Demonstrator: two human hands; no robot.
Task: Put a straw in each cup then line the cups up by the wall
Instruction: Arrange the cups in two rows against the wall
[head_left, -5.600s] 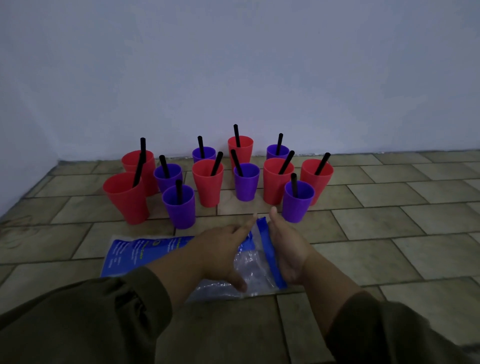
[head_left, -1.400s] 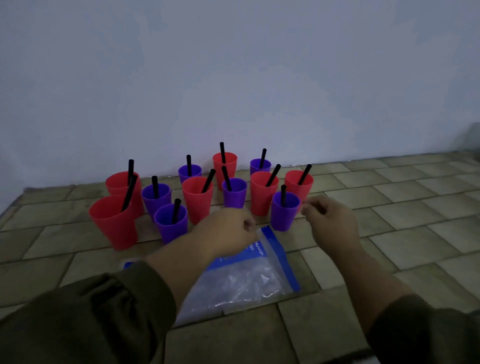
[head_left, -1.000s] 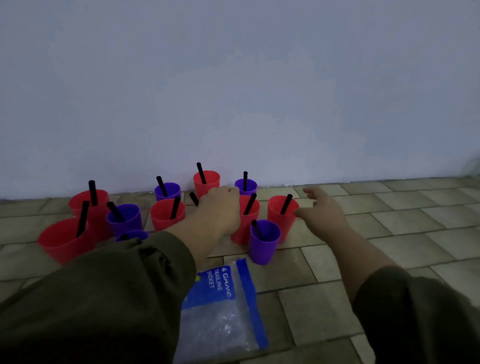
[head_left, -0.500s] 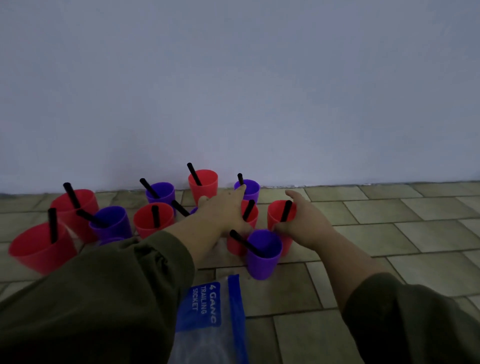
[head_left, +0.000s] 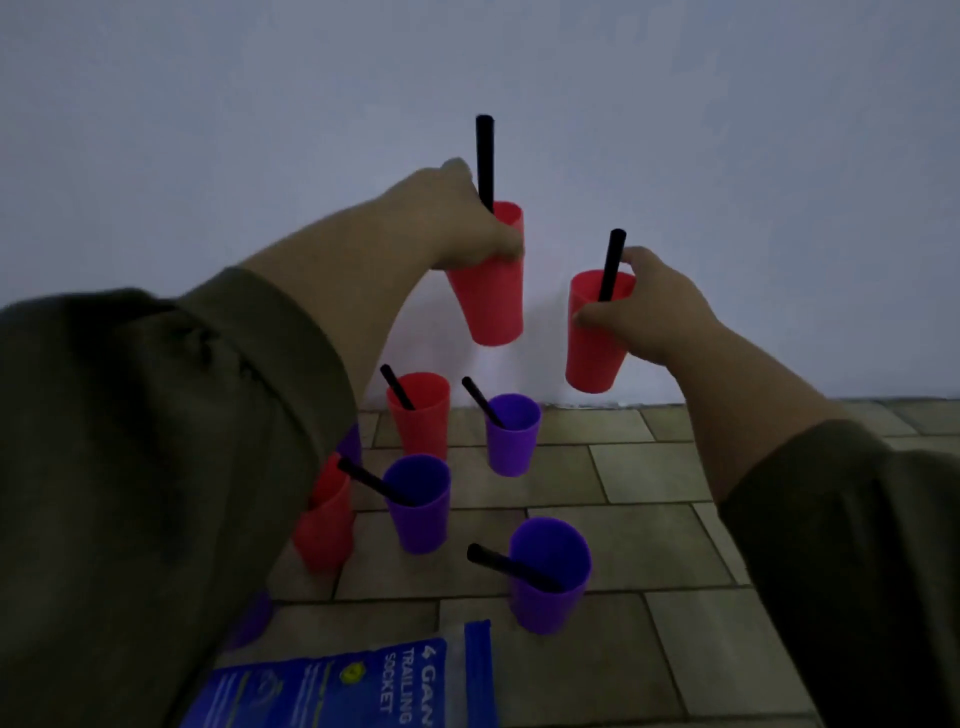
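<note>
With the left hand (head_left: 470, 223) gripping 1 red cup (head_left: 491, 291) and the right hand (head_left: 641, 306) gripping another (head_left: 589, 353), both lifted before the wall (head_left: 727, 156), each is best lowered upright to the floor (head_left: 639, 540) at the wall's foot so its straw (head_left: 484, 156) stays in.

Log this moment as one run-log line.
left hand: grip on raised red cup | right hand: grip on second red cup | straws: in | wall lineup: pending

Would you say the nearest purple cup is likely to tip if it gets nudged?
Probably, somewhat. The nearest purple cup narrows toward its base, and its black straw leans far over the rim. It looks like thin, light plastic, so it may skid on the tiled floor first.
</note>
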